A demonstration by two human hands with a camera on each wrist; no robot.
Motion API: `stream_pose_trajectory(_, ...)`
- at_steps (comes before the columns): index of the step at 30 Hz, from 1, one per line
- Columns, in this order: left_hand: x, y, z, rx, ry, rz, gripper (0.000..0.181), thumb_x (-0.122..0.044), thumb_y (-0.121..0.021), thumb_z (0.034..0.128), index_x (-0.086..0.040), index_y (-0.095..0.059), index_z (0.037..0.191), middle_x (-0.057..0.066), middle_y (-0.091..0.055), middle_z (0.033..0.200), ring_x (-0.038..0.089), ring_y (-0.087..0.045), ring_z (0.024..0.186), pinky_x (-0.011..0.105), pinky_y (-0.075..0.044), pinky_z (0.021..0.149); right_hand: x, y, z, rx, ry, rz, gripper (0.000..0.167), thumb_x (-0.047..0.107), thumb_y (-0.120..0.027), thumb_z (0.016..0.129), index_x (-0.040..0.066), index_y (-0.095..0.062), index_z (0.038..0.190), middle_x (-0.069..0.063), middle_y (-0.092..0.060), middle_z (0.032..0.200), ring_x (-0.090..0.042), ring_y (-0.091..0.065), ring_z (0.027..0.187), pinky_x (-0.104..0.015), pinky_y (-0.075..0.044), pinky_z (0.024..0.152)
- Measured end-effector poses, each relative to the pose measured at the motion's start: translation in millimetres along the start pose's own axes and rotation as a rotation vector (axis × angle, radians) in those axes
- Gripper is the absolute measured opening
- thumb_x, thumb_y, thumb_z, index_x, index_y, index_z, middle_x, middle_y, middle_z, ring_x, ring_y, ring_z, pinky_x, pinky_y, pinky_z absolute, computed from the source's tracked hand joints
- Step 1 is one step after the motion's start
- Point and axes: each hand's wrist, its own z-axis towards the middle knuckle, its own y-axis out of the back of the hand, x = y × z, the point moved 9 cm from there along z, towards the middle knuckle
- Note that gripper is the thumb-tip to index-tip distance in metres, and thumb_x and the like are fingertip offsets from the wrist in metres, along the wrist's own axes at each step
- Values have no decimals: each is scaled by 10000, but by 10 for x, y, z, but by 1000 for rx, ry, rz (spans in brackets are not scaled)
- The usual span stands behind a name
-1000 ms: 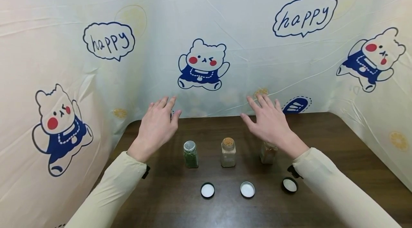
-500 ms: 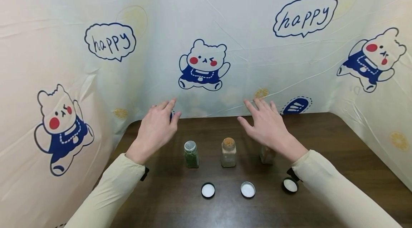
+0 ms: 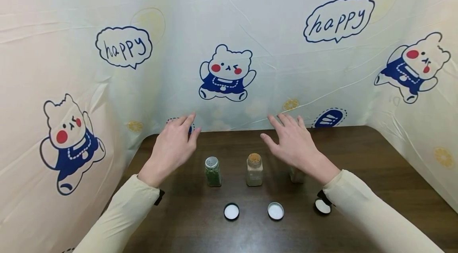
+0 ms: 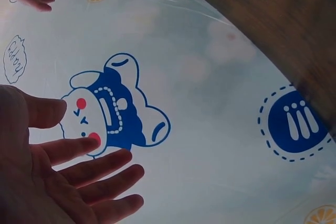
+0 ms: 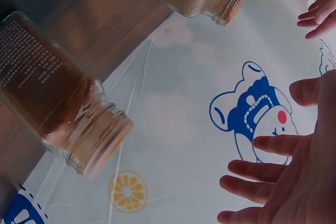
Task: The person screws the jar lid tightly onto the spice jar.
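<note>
My left hand [image 3: 173, 145] hovers over the far left of the table with fingers spread, holding nothing. The right hand [image 3: 295, 141] hovers likewise on the right, partly hiding a jar of brown spice [image 5: 58, 87] below it. Between the hands stand two more square glass jars. One is a shaker of green herbs [image 3: 213, 171] with a grey perforated top; the other is a jar of pale spice [image 3: 254, 170] with an orange-brown perforated top. Both are upright and apart from the hands. Nearer me lie three round lids, a left lid [image 3: 231, 211], a middle lid [image 3: 276, 211] and a right lid [image 3: 323, 206].
The dark wooden table [image 3: 200, 233] has rounded far corners. A pale curtain [image 3: 171, 66] printed with bears and the word "happy" surrounds it at the back and both sides. A dark strap [image 3: 159, 197] shows at the left sleeve's cuff.
Both hands have lowered slightly, and the right has shifted a little left, covering more of the brown jar. The jars and lids have stayed in place.
</note>
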Motion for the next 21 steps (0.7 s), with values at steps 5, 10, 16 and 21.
stream_pose_trajectory(5, 12, -14, -32, 7, 2, 5, 549, -300, -582, 1087, -9, -505, 1547, 263, -540, 1500, 495, -524, 1339, 636, -408, 1125, 61, 7, -18, -8, 11, 10, 714, 560, -523, 1056, 76, -479, 1580, -257, -474, 1556, -442, -394, 1468, -698, -177, 1215)
stream_pose_trajectory(10, 14, -30, -53, 17, 6, 0, 562, -306, -579, 1090, -7, -486, 1557, 262, -529, 1508, 500, -527, 1331, 648, -447, 1082, 106, 14, -33, -17, 19, 14, 702, 556, -526, 1057, 83, -491, 1575, -252, -484, 1548, -440, -422, 1449, -692, -199, 1212)
stream_pose_trajectory(16, 8, -53, -85, 17, 9, -8, 567, -319, -582, 1091, -12, -487, 1558, 246, -530, 1512, 471, -515, 1358, 637, -441, 1094, 164, 30, -54, -34, 32, 16, 688, 536, -545, 1055, 73, -508, 1561, -253, -496, 1540, -440, -440, 1435, -682, -195, 1219)
stream_pose_trajectory(21, 14, -83, -130, 32, 20, -20, 565, -318, -580, 1093, -22, -483, 1565, 241, -515, 1530, 461, -499, 1380, 631, -427, 1111, 213, 38, -74, -50, 45, 22, 683, 539, -552, 1050, 75, -523, 1551, -239, -507, 1532, -431, -455, 1423, -668, -198, 1225)
